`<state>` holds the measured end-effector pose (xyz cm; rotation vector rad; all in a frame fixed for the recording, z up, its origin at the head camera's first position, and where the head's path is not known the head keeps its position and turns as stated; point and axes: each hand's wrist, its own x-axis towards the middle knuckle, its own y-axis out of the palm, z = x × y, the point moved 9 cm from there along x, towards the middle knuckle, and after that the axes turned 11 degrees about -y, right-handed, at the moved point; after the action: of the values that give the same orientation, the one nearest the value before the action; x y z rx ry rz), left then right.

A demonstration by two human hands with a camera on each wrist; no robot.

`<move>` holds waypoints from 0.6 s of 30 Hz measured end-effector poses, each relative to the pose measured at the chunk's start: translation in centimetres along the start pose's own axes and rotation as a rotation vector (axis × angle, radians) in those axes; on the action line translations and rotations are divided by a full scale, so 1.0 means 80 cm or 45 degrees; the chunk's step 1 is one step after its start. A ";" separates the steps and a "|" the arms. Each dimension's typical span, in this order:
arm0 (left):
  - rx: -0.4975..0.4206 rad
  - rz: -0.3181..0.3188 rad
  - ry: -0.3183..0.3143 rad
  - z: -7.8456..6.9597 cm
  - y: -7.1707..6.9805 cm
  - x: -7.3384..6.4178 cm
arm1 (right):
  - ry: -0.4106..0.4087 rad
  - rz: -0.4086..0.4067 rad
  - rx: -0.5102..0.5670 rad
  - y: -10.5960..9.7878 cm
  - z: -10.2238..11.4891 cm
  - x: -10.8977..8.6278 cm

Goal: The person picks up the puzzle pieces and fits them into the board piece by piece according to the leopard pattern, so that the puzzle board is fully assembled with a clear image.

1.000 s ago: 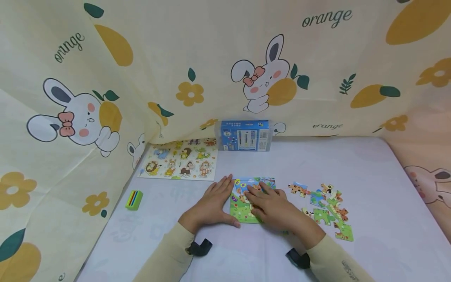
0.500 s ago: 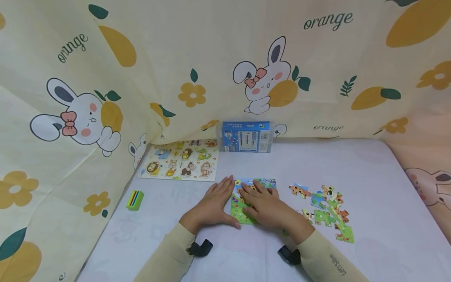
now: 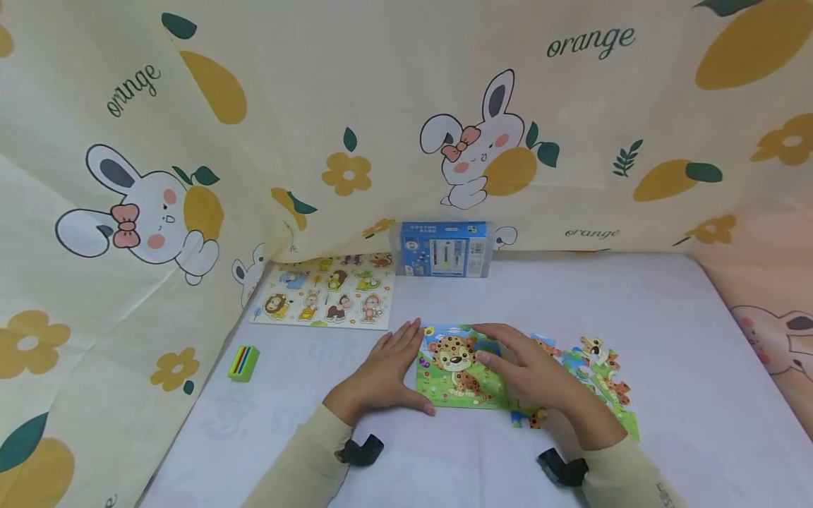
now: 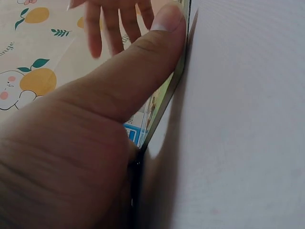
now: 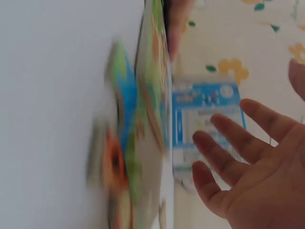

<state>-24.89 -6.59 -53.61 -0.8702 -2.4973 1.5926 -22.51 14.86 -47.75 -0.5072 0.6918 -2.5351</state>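
A small jigsaw puzzle (image 3: 459, 381) with a spotted leopard on green grass lies flat on the white table. My left hand (image 3: 384, 368) rests at its left side, fingers straight and thumb spread along the near edge. In the left wrist view the thumb (image 4: 138, 62) lies right at the board's edge. My right hand (image 3: 532, 370) is over the puzzle's right side with fingers extended, covering part of it. The right wrist view shows those fingers (image 5: 238, 157) spread apart, holding nothing. Loose puzzle pieces (image 3: 625, 420) lie to the right, some hidden behind the right hand and forearm.
Behind the puzzle stands a blue box (image 3: 442, 250) in clear wrapping. An animal picture board (image 3: 324, 300) lies at the back left. A green block with coloured stripes (image 3: 243, 363) sits at the left. Printed cloth (image 3: 381, 106) walls the table's back and sides.
My right hand first slid left across the puzzle, then lifted back to the right, uncovering the leopard picture. The left hand has stayed at the puzzle's left side.
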 end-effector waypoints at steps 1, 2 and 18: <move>0.004 0.001 -0.004 0.000 0.000 0.000 | 0.005 -0.031 0.007 -0.009 -0.002 -0.005; 0.006 0.002 -0.008 0.000 0.000 0.000 | 0.007 -0.061 0.012 -0.018 -0.004 -0.009; -0.010 0.021 -0.027 -0.002 -0.002 -0.002 | -0.060 -0.428 0.122 -0.128 -0.043 -0.074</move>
<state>-24.73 -6.59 -53.37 -0.8819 -2.5185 1.6069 -22.57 27.12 -46.22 -0.6969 0.4987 -2.8398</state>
